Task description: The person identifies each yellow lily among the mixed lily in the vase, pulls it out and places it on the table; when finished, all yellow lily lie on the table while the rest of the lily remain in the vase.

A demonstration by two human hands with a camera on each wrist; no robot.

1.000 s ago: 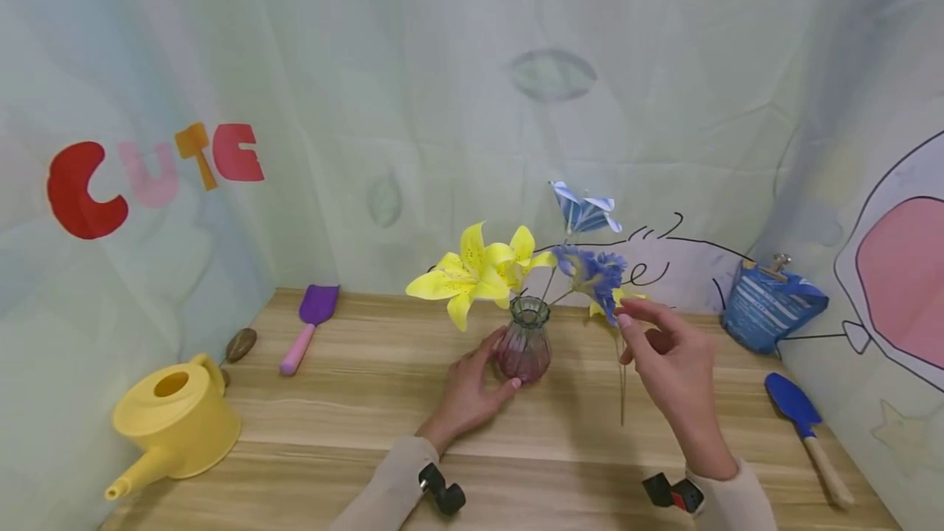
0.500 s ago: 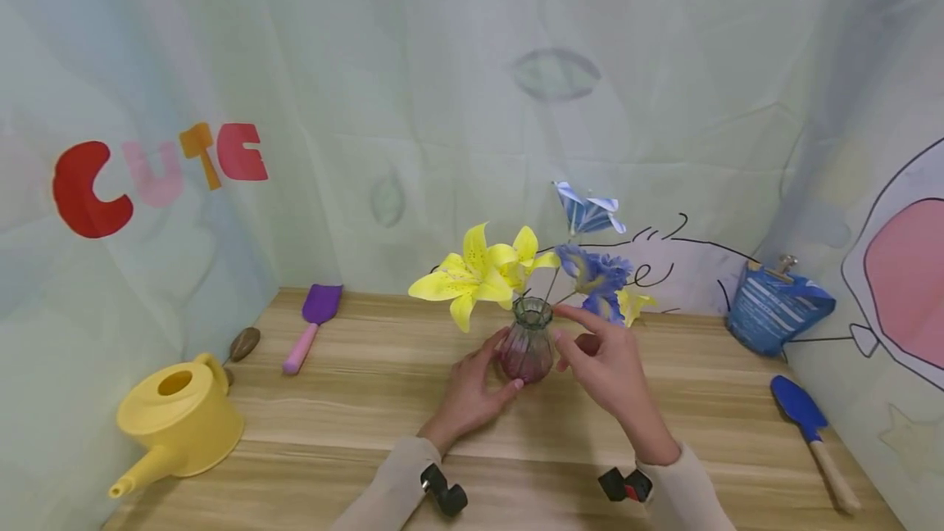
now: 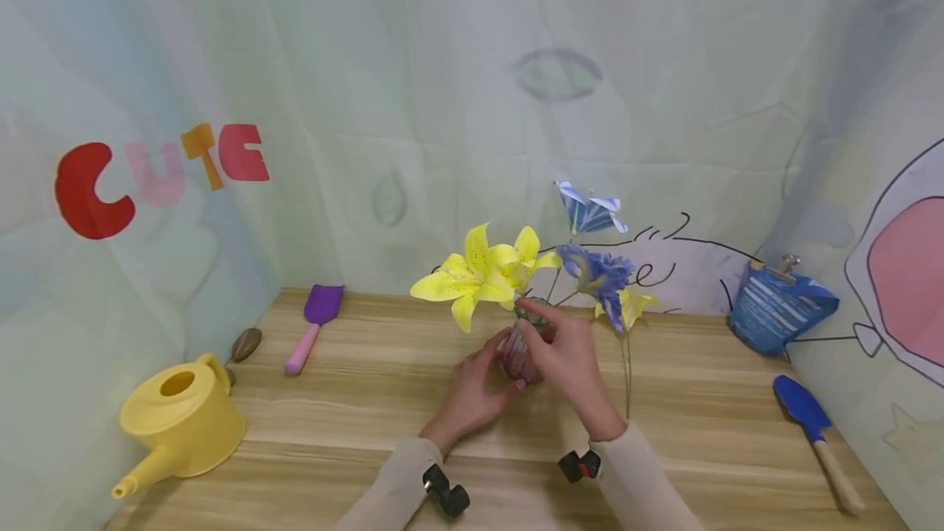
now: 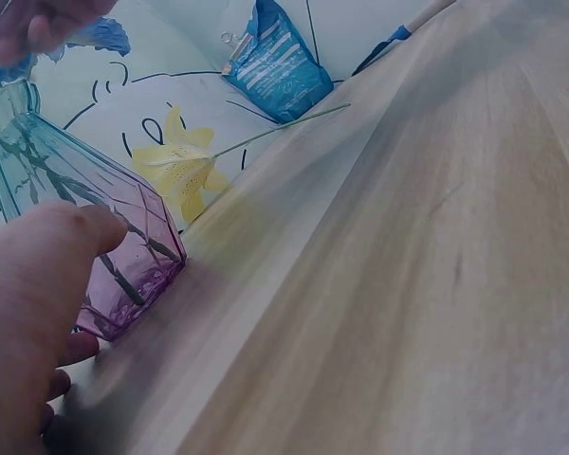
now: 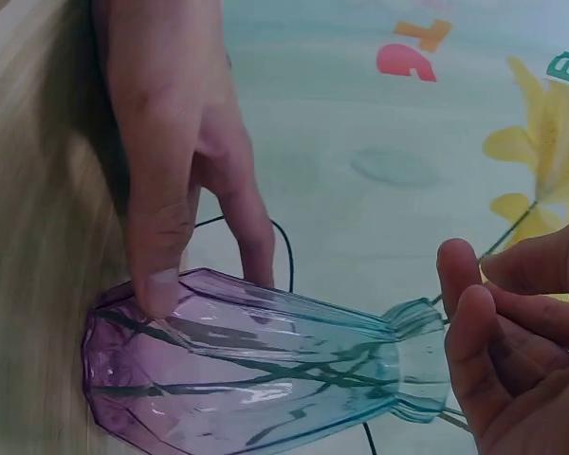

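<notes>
A ribbed glass vase [image 5: 247, 360], pink at its base and green-blue at the neck, stands on the table with dark stems inside. My left hand [image 3: 475, 392] grips its lower body between thumb and fingers. At the neck, my right hand [image 3: 564, 355] has its fingertips together around the stem of a yellow lily [image 5: 550, 142], pinching it just above the rim. Two yellow lily blooms [image 3: 472, 273] spread to the left of the neck. A purple-blue ruffled flower [image 3: 601, 273] and a pale blue flower [image 3: 590, 211] rise to the right.
Another yellow lily [image 4: 182, 169] lies behind the vase on the right. A yellow watering can [image 3: 184, 424], brown stones [image 3: 247, 344] and a purple shovel [image 3: 317, 322] are on the left. On the right are a clipped blue bag [image 3: 774, 314] and a blue trowel [image 3: 804, 408].
My right hand has moved left from the blue flowers, past the vase's right side, to its neck, where its fingers now close on a lily stem. My left hand stays on the vase.
</notes>
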